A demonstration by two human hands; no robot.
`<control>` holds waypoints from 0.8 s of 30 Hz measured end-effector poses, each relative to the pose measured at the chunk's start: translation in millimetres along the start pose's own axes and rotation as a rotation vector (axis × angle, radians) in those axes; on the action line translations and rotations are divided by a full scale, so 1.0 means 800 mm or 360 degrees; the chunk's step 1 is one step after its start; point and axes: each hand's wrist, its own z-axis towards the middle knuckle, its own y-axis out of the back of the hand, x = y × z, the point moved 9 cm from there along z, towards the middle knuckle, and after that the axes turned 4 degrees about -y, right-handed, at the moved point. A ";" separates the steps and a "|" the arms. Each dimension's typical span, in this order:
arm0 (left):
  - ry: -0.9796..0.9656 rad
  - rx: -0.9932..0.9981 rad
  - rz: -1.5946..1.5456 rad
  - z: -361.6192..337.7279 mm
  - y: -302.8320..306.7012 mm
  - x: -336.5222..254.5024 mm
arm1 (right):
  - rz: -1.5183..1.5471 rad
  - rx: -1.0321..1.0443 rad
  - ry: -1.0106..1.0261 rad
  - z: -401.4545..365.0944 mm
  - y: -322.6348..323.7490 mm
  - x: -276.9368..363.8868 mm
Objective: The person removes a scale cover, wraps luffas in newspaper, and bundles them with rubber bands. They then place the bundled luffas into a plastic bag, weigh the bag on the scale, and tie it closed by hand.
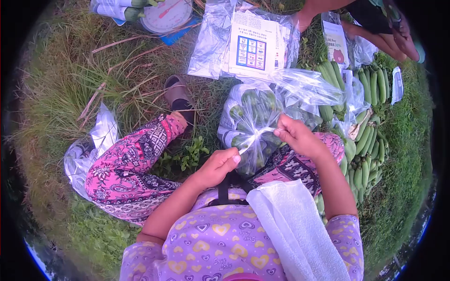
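Note:
A clear plastic bag [251,110] filled with green vegetables stands between my bent legs, its neck gathered tight. A thin whitish tie strip [257,133] runs across that neck. My left hand [218,166] is closed on the strip's near-left end, thumb pressed against the fingers. At the other end, my right hand [298,136] pinches the strip, so it stretches taut between both hands. Beyond the neck, the loose top of the bag [309,86] spreads toward the upper right.
Long green gourds [368,136] lie piled at the right. Ahead are printed paper sheets [253,44] on plastic bags, and a dial scale [166,14]. Another person's hand [404,40] shows at the upper right. Crumpled plastic [89,152] lies at the left on grass.

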 end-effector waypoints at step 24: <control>-0.0427 -0.0710 0.0920 0.079 -0.022 -0.073 | 0.0746 -0.0902 0.0105 0.001 -0.061 -0.085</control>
